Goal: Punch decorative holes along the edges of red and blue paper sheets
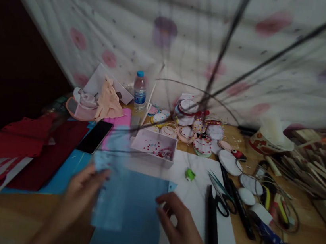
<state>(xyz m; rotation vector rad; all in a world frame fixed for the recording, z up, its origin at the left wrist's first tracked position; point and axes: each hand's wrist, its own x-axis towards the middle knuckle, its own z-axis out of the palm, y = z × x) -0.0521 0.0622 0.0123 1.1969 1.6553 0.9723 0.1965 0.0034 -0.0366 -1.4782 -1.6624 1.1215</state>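
A blue sheet (134,206) lies on the table in front of me, partly over a white sheet (198,190). My left hand (81,191) grips the blue sheet's left edge, thumb on top, and lifts a lighter blue piece (110,159) that is smeared by motion. My right hand (179,224) rests on the sheet's right edge with fingers bent and spread. A small green item (190,175) lies on the white sheet beyond my right hand.
A white box (155,147) of red bits stands ahead, with a water bottle (140,91) and several round paper decorations (197,132) behind. A black phone (95,136) and red sheets (28,140) lie left. Scissors (219,193), tools and wooden sticks (309,169) crowd the right.
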